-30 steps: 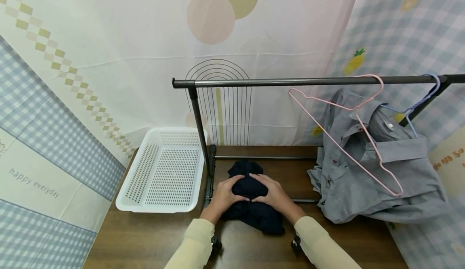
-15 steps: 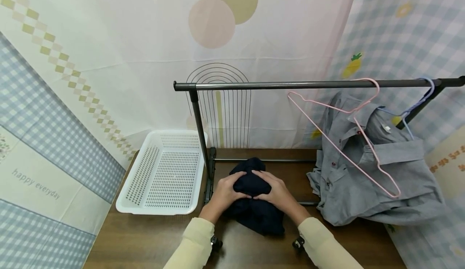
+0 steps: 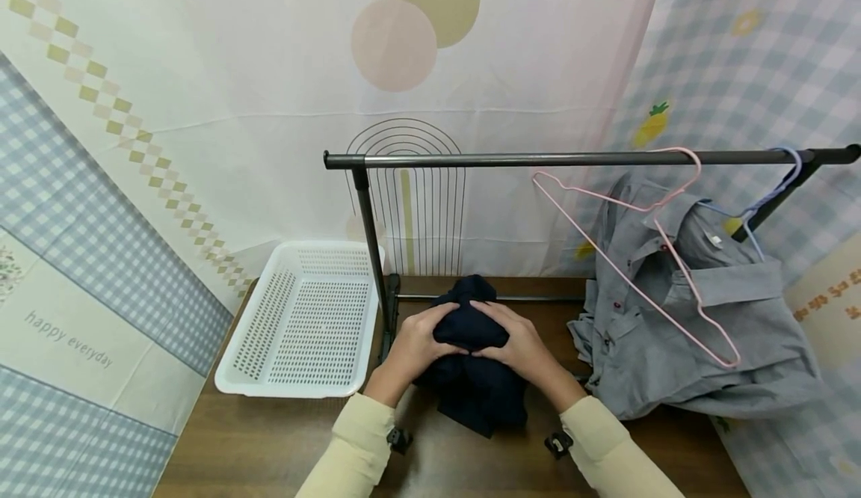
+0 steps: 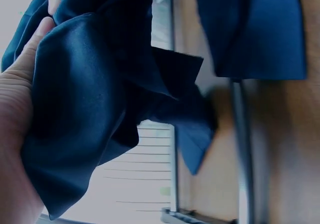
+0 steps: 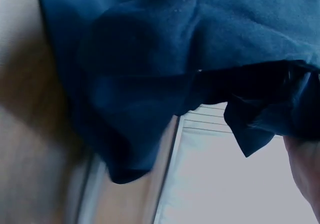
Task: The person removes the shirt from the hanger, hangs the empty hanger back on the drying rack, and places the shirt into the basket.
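A bundled dark navy garment is held between both hands above the brown table, under the clothes rack. My left hand grips its left side and my right hand grips its right side, fingers curled over the top. The lower part of the cloth hangs down toward the table. In the left wrist view the navy garment fills the frame beside my palm. The right wrist view shows the navy garment from below, with a bit of my right hand at the edge.
A white perforated basket sits on the table's left. The dark rack rail runs across at mid height, its post beside the basket. A grey shirt hangs at the right with a pink hanger and a blue hanger.
Both hands have lifted the navy bundle off the table and moved it a little away from me; its lower part now hangs free.
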The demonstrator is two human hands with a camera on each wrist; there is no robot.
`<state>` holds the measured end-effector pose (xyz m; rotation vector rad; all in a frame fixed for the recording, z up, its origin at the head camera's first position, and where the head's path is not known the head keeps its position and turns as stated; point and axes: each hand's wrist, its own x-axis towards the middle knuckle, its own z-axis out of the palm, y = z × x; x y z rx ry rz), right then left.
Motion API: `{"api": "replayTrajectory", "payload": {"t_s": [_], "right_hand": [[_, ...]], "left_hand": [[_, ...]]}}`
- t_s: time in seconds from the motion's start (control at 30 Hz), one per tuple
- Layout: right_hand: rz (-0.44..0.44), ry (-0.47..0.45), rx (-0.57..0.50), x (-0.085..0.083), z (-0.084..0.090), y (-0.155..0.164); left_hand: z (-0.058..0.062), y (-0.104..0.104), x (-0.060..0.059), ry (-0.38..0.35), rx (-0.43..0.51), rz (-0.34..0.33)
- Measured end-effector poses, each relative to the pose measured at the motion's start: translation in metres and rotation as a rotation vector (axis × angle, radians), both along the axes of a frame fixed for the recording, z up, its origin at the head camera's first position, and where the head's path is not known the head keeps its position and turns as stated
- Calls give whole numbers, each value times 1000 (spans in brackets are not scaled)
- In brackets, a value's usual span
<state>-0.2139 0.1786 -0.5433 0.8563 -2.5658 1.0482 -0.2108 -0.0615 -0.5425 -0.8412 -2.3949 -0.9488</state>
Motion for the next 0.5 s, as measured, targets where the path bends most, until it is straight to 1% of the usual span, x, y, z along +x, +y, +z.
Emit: {"api": "replayTrajectory", "payload": {"t_s": [0.1, 0.2, 0.37, 0.5], "right_hand": [[0, -10, -2, 1, 13, -1], [2, 1, -4, 1, 24, -1], [18, 39, -16, 2, 41, -3], [41, 81, -29, 1, 57, -5]], "left_hand": [[13, 0, 1, 15, 0, 5], [25, 0, 1, 47, -7, 8], [46, -3, 3, 111, -22, -2], [65, -8, 5, 139, -28, -2]]}}
